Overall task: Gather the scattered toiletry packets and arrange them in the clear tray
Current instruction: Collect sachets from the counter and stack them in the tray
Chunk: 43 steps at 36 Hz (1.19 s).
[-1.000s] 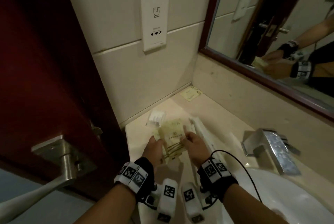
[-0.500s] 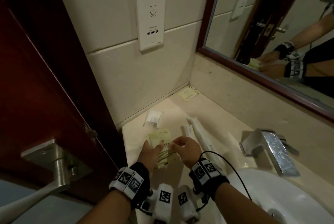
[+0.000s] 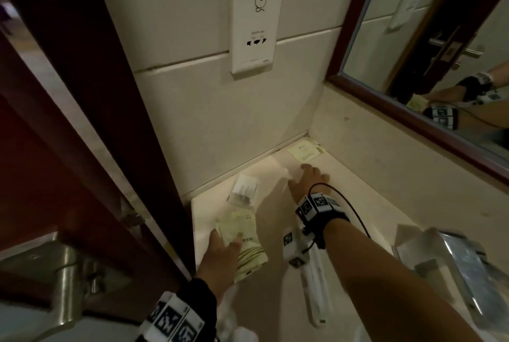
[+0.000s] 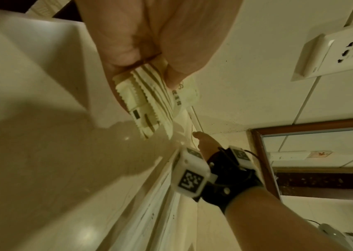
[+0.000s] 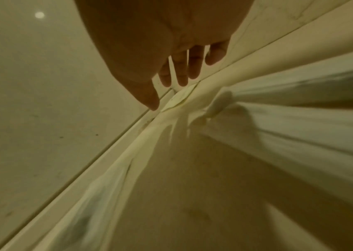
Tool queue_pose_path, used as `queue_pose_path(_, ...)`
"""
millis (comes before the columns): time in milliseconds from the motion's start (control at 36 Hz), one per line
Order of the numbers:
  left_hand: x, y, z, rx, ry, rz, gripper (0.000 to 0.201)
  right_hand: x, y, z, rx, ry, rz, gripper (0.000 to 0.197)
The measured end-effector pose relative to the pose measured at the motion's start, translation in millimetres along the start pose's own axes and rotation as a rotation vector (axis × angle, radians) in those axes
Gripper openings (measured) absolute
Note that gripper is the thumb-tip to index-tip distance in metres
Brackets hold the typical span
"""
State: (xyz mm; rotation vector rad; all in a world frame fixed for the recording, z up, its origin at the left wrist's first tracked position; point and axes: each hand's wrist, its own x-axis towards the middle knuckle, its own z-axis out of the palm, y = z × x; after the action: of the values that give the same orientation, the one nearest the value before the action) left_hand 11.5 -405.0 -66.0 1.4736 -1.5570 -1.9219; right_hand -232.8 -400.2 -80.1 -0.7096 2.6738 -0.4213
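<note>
Off the packet stack [image 3: 242, 242], right hand [image 3: 309, 177] now stretches flat-fingered toward the corner packet [image 3: 307, 151]; left hand [image 3: 220, 256] grips the stack

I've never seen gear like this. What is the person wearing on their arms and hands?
Bare forearms, no sleeves or gloves. Each wrist carries a black band ringed with white blocks printed with black-and-white square codes. A thin black cable loops from the right wrist's band. The left wrist's band looks the same.

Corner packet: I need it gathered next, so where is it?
In the head view the corner packet lies flat where the walls meet, under the mirror, just beyond the right hand.
</note>
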Motion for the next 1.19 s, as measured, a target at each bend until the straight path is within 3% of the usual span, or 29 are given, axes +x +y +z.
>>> queue_pose_path(139,5.1,-3.0,-5.7,-0.013,0.043,-0.008,0.007,44.3,-5.1,3.9,-0.115,-0.088,0.018,0.074)
queue_pose_path(361,9.9,-18.4,-25.2,-0.032,0.092,-0.015,0.028,83.8,5.2,13.1,-0.082,-0.1,0.063,0.087)
queue_pose_path(611,2.1,-14.6,-16.5,-0.059,0.083,-0.025,0.027,46.5,-7.1,9.8,-0.272,0.018,-0.177,0.054)
queue_pose_path(694,-4.4,-10.9,-11.6,-0.031,0.077,-0.043,0.032,32.2,-8.4,10.0,-0.319,-0.039,-0.223,0.049)
queue_pose_path(778,-9.0,-11.0,-8.4,-0.045,0.082,-0.031,0.025,17.1,-10.2,11.0,-0.378,-0.072,-0.273,0.04)
queue_pose_path(889,-17.6,-10.2,-8.1,-0.05,0.078,-0.004,0.02,-8.2,-13.6,9.6,-0.457,0.029,-0.373,0.033)
queue_pose_path(1000,-25.7,-8.0,-10.5,-0.087,0.05,0.016,0.013,-39.3,-11.3,0.7,-0.192,0.096,-0.289,0.029)
queue_pose_path(1194,-40.0,1.0,-15.5,-0.147,0.04,0.001,0.015,-115.3,8.4,-21.6,0.669,0.189,-0.165,0.001)
